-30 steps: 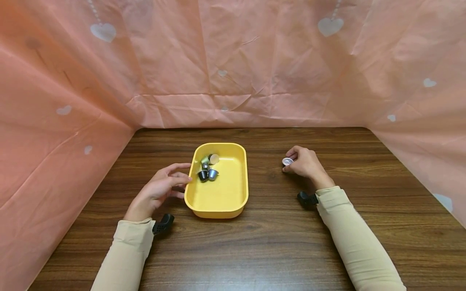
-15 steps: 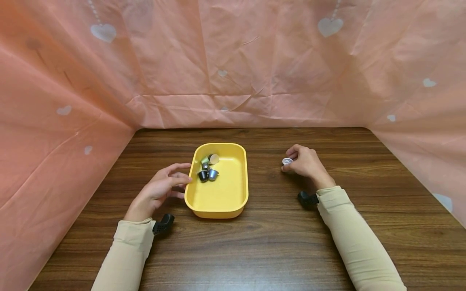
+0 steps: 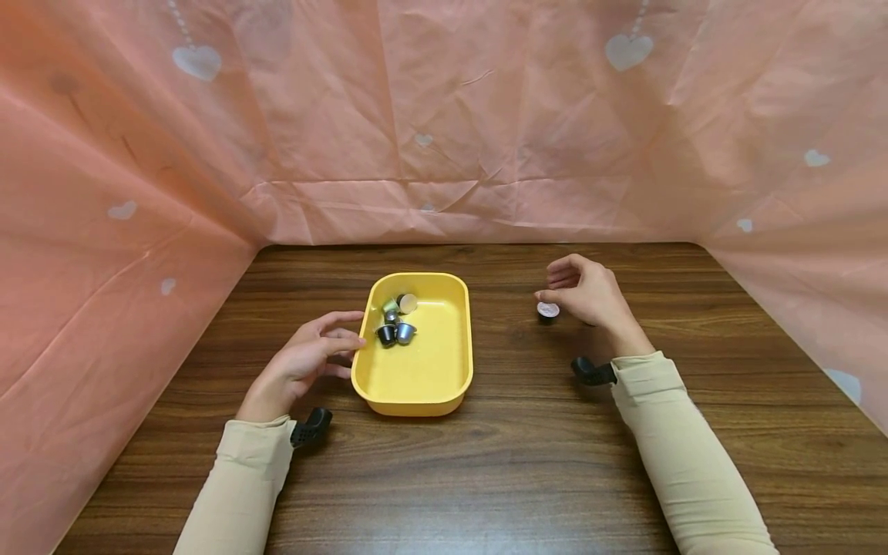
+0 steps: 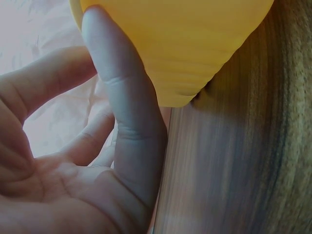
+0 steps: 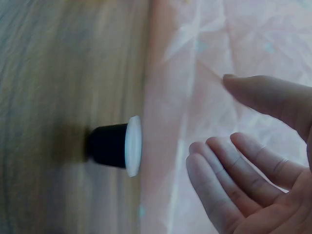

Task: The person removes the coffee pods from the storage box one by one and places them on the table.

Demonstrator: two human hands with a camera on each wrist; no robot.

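A black coffee capsule [image 3: 548, 311] with a whitish lid stands lid-up on the table, right of the tray. My right hand [image 3: 586, 293] is just above and behind it, fingers loosely bent and holding nothing. In the right wrist view a gap shows between the capsule [image 5: 111, 146] and the fingertips [image 5: 197, 165]. At the left side of the yellow tray [image 3: 416, 393], my left hand [image 3: 305, 358] rests its thumb and fingers against the wall. The left wrist view has the thumb [image 4: 122, 83] lying along the tray's outside [image 4: 180, 48].
Several coffee capsules lie in the tray's left half, among them a black one [image 3: 386, 334], a blue one [image 3: 405, 333] and a green one [image 3: 391, 306]. A pink curtain [image 3: 444, 154] with hearts encloses the wooden table [image 3: 444, 478] at the back and sides.
My right hand has let go of the black capsule and lifted up and away from it, leaving it standing on the table. The left hand and tray have stayed put.
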